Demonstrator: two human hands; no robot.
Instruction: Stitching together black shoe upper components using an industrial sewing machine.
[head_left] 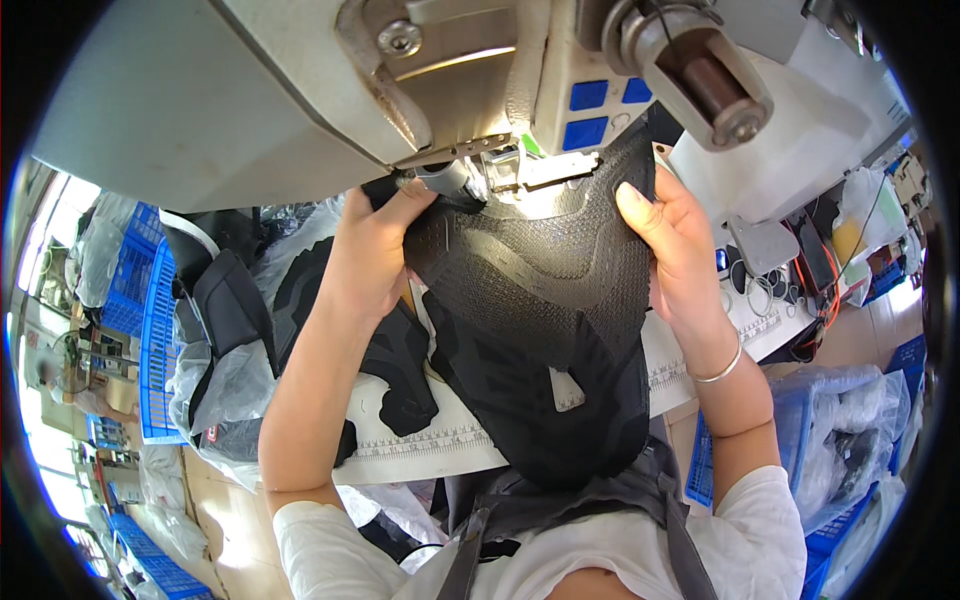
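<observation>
A black textured shoe upper point(540, 255) is stretched between my hands under the lit needle area of a sewing machine point(440, 60). My left hand point(372, 245) is closed on its left edge, with the thumb pressed on top near the presser foot. On the far right edge, my right hand point(680, 235) grips the upper, its thumb on the face and its fingers mostly hidden beneath. The near end of the upper, with a small cut-out, drapes over the table edge toward my lap. The needle point cannot be made out in the glare.
More black cut pieces point(400, 375) lie left on the white table point(440, 455), which has ruler markings. A blue crate point(158, 340) with plastic-wrapped black parts stands at the left. A clear-bagged bin point(840, 440) is at the right. A brown thread spool point(710, 80) hangs above.
</observation>
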